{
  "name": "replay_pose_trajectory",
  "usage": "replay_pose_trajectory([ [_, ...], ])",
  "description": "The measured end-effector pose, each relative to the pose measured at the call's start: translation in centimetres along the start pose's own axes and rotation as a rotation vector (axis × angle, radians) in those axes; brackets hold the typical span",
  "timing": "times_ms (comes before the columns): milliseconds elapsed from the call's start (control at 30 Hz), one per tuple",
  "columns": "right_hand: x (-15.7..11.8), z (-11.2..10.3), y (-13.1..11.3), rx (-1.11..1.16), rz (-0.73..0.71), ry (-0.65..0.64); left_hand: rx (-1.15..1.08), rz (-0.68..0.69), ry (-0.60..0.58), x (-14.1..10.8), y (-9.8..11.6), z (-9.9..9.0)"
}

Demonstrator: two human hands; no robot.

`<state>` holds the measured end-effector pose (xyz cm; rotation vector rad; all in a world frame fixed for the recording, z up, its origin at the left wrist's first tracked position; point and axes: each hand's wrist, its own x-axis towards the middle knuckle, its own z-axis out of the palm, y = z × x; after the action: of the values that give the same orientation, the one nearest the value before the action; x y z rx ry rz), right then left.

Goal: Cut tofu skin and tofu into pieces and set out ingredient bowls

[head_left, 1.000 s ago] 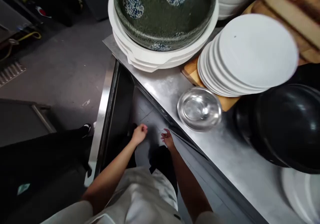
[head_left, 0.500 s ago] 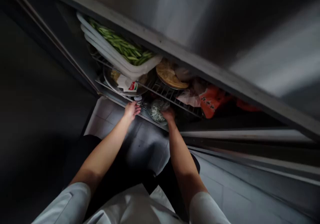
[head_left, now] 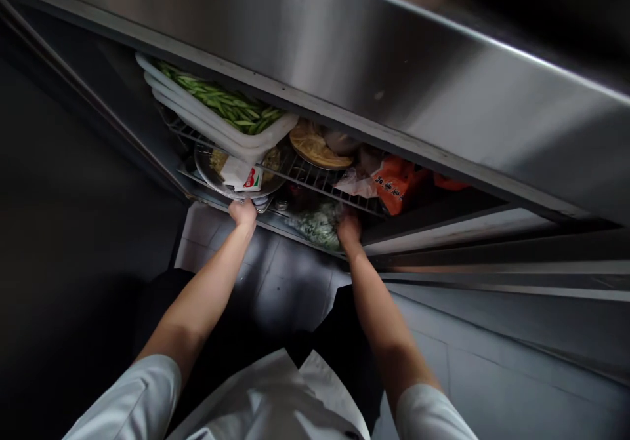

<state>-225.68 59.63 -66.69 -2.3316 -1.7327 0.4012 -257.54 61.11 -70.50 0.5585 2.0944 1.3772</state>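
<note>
Brushed stainless-steel cabinet frontage (head_left: 319, 40) overhangs a dim, low compartment above a grey tiled floor (head_left: 285, 276). Inside, the right hand (head_left: 349, 230) is at the end of a clear plastic bag of green leafy contents (head_left: 315, 223) on the lower level; shadow hides its fingers, so I cannot tell whether they grip. The left hand (head_left: 243, 212) is curled just below the front of a round silver metal bowl (head_left: 203, 170), which holds pale food and a white packet with a red mark (head_left: 241, 172); its hold, too, cannot be told.

Above, a stack of white plastic trays (head_left: 216, 128) heaped with slender green pieces (head_left: 221, 99) reaches the front of a wire shelf (head_left: 308, 174). A raised left wrist could knock that corner and spill the heap. Thin plastic might snag on the wire and tear if lifted steeply. Tipping the bowl's near rim could slide the packet out.
</note>
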Motion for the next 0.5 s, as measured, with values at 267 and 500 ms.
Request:
replay_pose_trajectory([
  [267,-1.6,-0.1,-6.3,-0.032,-0.143,0.150,-0.172,-0.049,-0.080,-1.1,0.3,-0.7],
  [500,-3.0,6.3,-13.9,0.070,-0.483,-0.080,-0.287,-0.124,-0.056,-2.5,1.5,-0.3],
])
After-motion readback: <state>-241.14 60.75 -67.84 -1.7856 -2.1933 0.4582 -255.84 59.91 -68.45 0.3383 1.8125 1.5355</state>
